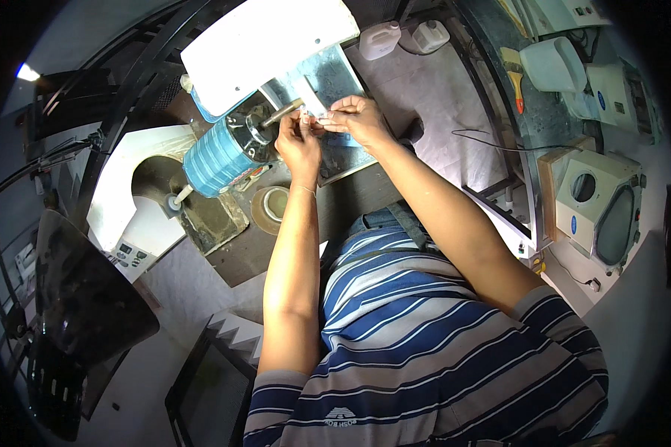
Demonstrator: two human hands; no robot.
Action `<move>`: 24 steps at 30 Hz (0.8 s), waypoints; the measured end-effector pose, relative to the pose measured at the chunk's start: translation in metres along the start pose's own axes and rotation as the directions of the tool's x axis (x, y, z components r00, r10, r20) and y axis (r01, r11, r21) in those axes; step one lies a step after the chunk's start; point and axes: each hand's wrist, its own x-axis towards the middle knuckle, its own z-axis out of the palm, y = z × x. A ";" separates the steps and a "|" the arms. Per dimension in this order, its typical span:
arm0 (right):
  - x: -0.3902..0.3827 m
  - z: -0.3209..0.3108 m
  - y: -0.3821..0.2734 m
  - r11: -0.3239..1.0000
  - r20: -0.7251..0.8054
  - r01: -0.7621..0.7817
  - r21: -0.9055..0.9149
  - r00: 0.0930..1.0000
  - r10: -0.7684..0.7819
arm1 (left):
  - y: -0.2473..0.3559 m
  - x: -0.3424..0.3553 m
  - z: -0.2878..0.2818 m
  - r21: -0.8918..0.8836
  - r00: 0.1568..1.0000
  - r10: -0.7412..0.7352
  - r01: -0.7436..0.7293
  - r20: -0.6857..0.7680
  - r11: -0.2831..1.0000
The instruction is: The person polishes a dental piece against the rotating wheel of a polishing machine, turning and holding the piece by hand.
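Observation:
My left hand [300, 149] and my right hand [359, 123] meet close together just beyond the tip of a metal spindle [282, 113]. Both have their fingers pinched. Something small and pale shows between the fingertips, too small to name. The spindle sticks out of the right end of a bench motor with a ribbed blue body [216, 160] and dark end caps. Beneath and behind my hands lies a grey metal tray [335, 74], brightly lit. A broad white cover [268, 41] hangs over the tray's far side and hides part of it.
A round tan ring-shaped item [265, 208] lies on the dark bench left of my forearm. A black lamp shade [89, 290] fills the left. White jugs [380, 41] stand at the back. On the right are a brush [514, 78] and a cream-coloured machine [596, 205].

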 end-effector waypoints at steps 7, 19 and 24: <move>0.000 0.003 0.006 0.998 0.041 -0.007 0.058 0.999 0.004 | 0.003 0.001 -0.008 0.038 0.999 0.032 -0.032 0.013 0.999; -0.096 0.060 -0.092 0.950 0.392 0.307 -0.048 0.881 -0.265 | 0.128 -0.054 -0.062 0.246 0.893 0.446 -0.448 0.067 0.860; -0.116 0.082 -0.110 0.935 0.491 0.334 -0.119 0.839 -0.237 | 0.141 -0.068 -0.084 0.330 0.772 0.635 -0.604 0.017 0.726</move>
